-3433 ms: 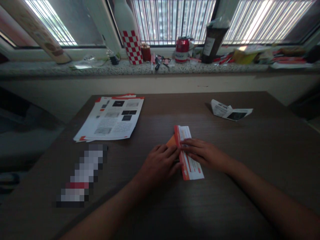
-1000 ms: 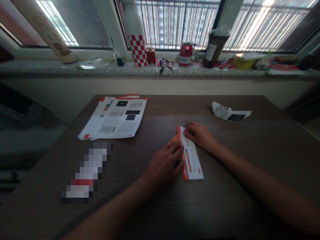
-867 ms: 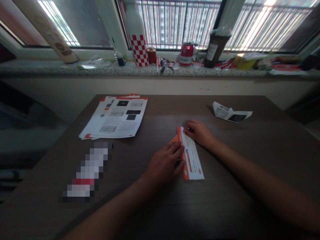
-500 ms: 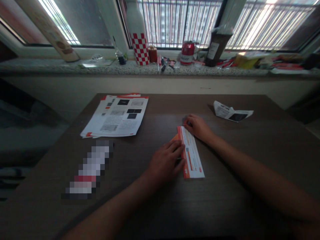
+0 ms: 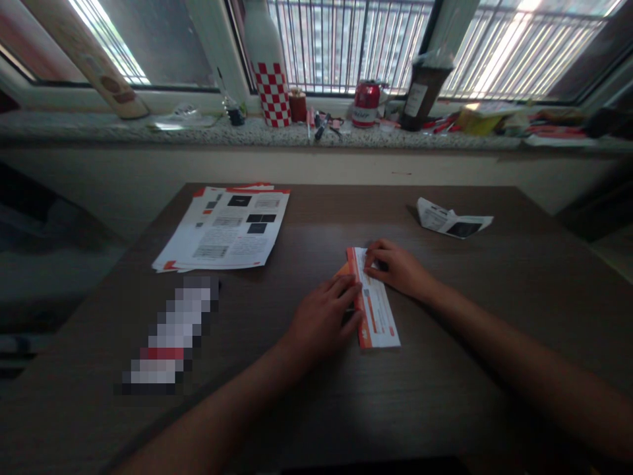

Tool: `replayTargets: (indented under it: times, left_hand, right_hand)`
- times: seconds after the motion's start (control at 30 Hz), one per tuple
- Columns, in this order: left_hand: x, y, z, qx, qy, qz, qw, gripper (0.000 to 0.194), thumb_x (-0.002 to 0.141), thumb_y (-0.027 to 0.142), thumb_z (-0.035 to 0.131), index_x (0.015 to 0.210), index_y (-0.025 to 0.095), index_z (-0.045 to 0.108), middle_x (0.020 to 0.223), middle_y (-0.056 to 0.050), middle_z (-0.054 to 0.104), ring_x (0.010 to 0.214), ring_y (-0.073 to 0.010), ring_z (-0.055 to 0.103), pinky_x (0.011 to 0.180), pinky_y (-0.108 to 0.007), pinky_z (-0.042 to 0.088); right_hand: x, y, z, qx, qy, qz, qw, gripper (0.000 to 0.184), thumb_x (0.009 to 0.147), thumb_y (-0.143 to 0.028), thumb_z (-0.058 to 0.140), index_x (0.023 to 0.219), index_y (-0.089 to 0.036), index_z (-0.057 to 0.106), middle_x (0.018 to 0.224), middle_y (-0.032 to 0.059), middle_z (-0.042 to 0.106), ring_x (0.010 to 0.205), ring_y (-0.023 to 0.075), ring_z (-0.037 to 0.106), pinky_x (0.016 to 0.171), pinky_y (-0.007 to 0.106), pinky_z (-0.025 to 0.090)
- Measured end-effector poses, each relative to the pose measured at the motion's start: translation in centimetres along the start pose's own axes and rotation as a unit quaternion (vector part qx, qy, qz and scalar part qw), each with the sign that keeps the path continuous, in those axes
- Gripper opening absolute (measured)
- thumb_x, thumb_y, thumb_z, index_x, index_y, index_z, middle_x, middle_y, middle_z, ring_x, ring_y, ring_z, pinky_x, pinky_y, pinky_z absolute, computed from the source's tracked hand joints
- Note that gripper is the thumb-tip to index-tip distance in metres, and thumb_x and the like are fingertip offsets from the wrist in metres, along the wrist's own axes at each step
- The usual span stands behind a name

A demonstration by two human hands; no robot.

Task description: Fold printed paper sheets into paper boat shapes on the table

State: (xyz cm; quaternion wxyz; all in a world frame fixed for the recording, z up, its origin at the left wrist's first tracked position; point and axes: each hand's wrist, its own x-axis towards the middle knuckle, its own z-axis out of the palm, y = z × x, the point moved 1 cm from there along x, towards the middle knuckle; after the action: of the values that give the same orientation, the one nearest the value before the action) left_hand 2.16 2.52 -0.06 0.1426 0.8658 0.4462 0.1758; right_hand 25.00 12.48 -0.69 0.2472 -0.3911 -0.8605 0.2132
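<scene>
A folded sheet of printed paper [image 5: 380, 316], white with an orange-red band along its left side, lies as a narrow strip on the brown table. My left hand [image 5: 329, 307] rests across its left edge, bent fingers and thumb holding it down. An orange corner of the paper pokes out beyond those fingers. At the top of the strip is my right hand [image 5: 395, 267], its fingers curled and its fingertips pressed onto the paper near the upper right edge. What lies under the fingertips is hidden.
Printed sheets [image 5: 222, 231] are stacked at the back left of the table [image 5: 297, 422]. Nearer sits a pixelated oblong item [image 5: 168, 333]. A small folded paper [image 5: 455, 221] stands at the back right. The windowsill [image 5: 198, 135] holds a checkered bottle [image 5: 273, 92], a red can [image 5: 366, 105] and clutter.
My right hand has slid a little down from the strip's top corner onto its upper face. My left hand stays on the left edge. The whole view has shifted slightly.
</scene>
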Motion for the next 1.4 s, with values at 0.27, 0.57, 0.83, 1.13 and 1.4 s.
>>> replayTargets:
  times: [0.27,0.57,0.83,1.13,1.4]
  left_hand:
    - [0.0,-0.2,0.3,0.004,0.000,-0.001,1.000,0.046,0.102,0.038,0.058,0.145,0.022,0.057,0.154,-0.009,0.057,0.141,-0.0297,0.053,0.116,-0.049,0.047]
    - [0.1,-0.1,0.1,-0.006,-0.005,-0.005,1.000,0.044,0.102,0.037,0.058,0.144,0.022,0.059,0.154,-0.010,0.056,0.143,-0.0291,0.052,0.119,-0.049,0.045]
    - [-0.1,-0.3,0.4,-0.009,-0.001,-0.005,1.000,0.048,0.102,0.039,0.059,0.146,0.021,0.057,0.156,-0.010,0.055,0.144,-0.0286,0.050,0.121,-0.048,0.042]
    - [0.0,-0.3,0.4,-0.014,-0.005,-0.012,1.000,0.047,0.102,0.037,0.060,0.145,0.022,0.056,0.156,-0.009,0.055,0.145,-0.0291,0.049,0.121,-0.048,0.041]
    - [0.0,-0.2,0.4,-0.014,-0.011,-0.015,1.000,0.046,0.102,0.038,0.058,0.146,0.024,0.055,0.156,-0.008,0.054,0.145,-0.0287,0.049,0.122,-0.048,0.041]
  right_hand:
    - [-0.5,-0.4,0.2,-0.001,-0.013,-0.010,1.000,0.004,0.090,-0.019,0.075,0.087,-0.022,0.073,0.115,0.0096,0.065,0.109,0.0262,0.065,0.098,0.044,0.053]
    - [-2.2,-1.9,0.5,-0.001,-0.013,0.011,1.000,0.008,0.089,-0.018,0.078,0.088,-0.022,0.072,0.106,0.0078,0.062,0.101,0.0251,0.063,0.090,0.041,0.053]
    - [-3.8,-3.2,0.7,0.014,-0.032,0.024,0.999,0.008,0.090,-0.017,0.077,0.089,-0.023,0.072,0.105,0.0066,0.063,0.101,0.0242,0.064,0.090,0.040,0.053]
    - [-7.0,-4.4,1.3,0.000,-0.023,0.017,1.000,0.012,0.088,-0.025,0.081,0.089,-0.023,0.069,0.110,0.0079,0.064,0.106,0.0268,0.062,0.091,0.042,0.052]
    - [-9.6,-6.2,1.4,-0.028,-0.007,0.014,0.999,0.033,0.082,-0.029,0.085,0.110,-0.025,0.067,0.128,0.0114,0.063,0.122,0.0323,0.059,0.101,0.050,0.051]
